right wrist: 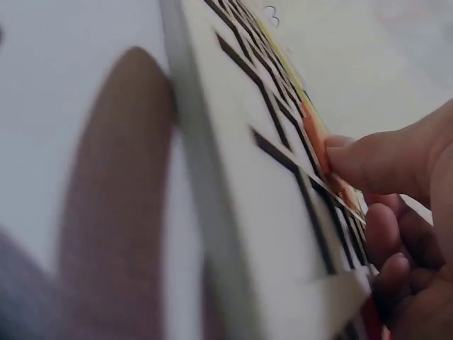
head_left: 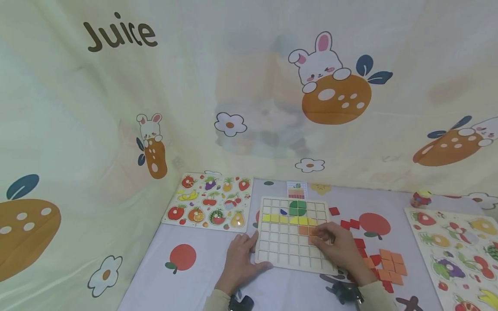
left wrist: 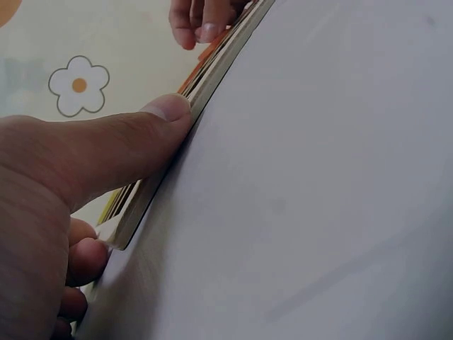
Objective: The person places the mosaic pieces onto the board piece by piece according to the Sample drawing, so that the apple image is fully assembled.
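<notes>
A pale grid board (head_left: 278,248) lies on the table, with a row of yellow tiles (head_left: 272,218), a green shape (head_left: 297,208), a small blue piece (head_left: 283,211) and orange tiles (head_left: 304,230) in its cells. My left hand (head_left: 240,259) holds the board's near left corner, thumb (left wrist: 170,110) along the front edge and fingers at the left side. Over the right part of the grid, my right hand (head_left: 339,245) pinches an orange square tile (right wrist: 316,138) down at the cells. The fingers partly hide that tile in the head view.
Loose orange tiles (head_left: 392,263) and red tiles (head_left: 359,244) lie right of the board, partly behind the right forearm. Fruit picture boards stand at the left (head_left: 210,201) and right (head_left: 451,250). A small card (head_left: 297,190) and a little toy figure (head_left: 421,198) are at the back.
</notes>
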Demonstrator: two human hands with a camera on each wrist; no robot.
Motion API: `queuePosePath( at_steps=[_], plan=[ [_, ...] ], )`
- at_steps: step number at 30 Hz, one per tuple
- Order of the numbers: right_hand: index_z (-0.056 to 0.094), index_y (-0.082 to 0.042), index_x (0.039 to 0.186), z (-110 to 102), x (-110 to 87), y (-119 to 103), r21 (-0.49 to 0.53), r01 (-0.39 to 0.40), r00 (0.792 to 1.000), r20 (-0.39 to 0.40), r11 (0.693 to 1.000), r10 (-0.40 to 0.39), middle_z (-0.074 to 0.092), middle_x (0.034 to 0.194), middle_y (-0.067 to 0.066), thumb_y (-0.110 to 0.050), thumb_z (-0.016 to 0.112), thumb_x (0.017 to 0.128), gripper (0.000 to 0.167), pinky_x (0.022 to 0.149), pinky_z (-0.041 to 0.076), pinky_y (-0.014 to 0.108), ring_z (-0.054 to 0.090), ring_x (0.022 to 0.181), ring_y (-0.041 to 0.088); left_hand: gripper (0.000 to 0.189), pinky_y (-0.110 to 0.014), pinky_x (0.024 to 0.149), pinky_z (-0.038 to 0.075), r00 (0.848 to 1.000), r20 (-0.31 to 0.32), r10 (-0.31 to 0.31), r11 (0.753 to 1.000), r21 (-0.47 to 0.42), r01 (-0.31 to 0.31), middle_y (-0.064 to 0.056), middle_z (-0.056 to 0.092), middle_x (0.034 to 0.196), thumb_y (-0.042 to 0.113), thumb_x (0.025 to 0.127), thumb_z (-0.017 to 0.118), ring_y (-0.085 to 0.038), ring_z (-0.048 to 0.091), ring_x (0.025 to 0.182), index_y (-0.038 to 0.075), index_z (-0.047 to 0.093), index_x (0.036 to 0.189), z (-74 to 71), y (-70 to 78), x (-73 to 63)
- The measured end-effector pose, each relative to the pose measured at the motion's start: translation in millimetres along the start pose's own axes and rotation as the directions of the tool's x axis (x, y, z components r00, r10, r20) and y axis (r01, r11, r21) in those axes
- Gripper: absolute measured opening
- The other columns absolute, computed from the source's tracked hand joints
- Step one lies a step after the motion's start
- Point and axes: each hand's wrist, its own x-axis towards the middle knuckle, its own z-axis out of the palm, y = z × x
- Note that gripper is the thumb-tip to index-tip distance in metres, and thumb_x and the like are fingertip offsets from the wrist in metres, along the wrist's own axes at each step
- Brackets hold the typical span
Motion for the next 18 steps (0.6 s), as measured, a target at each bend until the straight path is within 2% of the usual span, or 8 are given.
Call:
queuePosePath(
  at_steps=[7, 11, 15, 18],
  plan=[
    [0.083, -0.024, 0.113, -6.8, 1.9, 1.3, -0.075, -0.02, 0.997, 0.066, 0.997, 0.025, 0.073, 0.105, -0.004, -0.028, 0.087, 0.088, 0.026, 0.074, 0.053, 0.026, 0.06, 0.089, 0.017, 0.098, -0.026, 0.08, 0.034, 1.0, -0.005, 0.002, 1.0, 0.009, -0.002, 0.015, 0.047, 0.092, 0.062, 0.075, 0.089, -0.005, 0.038, 0.095, 0.018, 0.056, 0.156, 0.5, 0.6, 0.2],
    [0.083, -0.025, 0.113, -8.0, 2.5, 4.0, -0.068, -0.019, 0.996, 0.083, 0.997, 0.024, 0.073, 0.105, -0.004, -0.03, 0.087, 0.089, 0.025, 0.073, 0.053, 0.025, 0.06, 0.088, 0.017, 0.098, -0.026, 0.08, 0.034, 1.0, -0.003, 0.004, 1.0, 0.007, -0.004, 0.015, 0.047, 0.092, 0.062, 0.075, 0.089, -0.005, 0.039, 0.095, 0.018, 0.056, 0.156, -0.2, 0.4, 0.1],
    [0.081, -0.025, 0.117, -13.6, 0.4, 9.2, -0.005, -0.043, 0.998, 0.05, 0.999, 0.043, 0.073, 0.104, -0.004, -0.037, 0.085, 0.091, 0.029, 0.07, 0.052, 0.024, 0.06, 0.087, 0.018, 0.098, -0.026, 0.08, 0.035, 1.0, -0.005, 0.004, 1.0, 0.007, -0.004, 0.015, 0.048, 0.092, 0.062, 0.074, 0.089, -0.005, 0.039, 0.095, 0.018, 0.056, 0.155, -0.2, 0.8, 0.3],
    [0.079, -0.022, 0.12, -28.2, -2.4, 16.7, -0.014, -0.049, 0.999, -0.012, 0.999, 0.049, 0.073, 0.104, -0.002, -0.037, 0.084, 0.093, 0.031, 0.07, 0.051, 0.023, 0.059, 0.087, 0.018, 0.098, -0.026, 0.08, 0.035, 1.0, -0.004, 0.0, 1.0, 0.011, 0.0, 0.015, 0.047, 0.092, 0.063, 0.074, 0.089, -0.005, 0.038, 0.094, 0.018, 0.056, 0.155, 0.2, 0.7, 0.6]
  ],
)
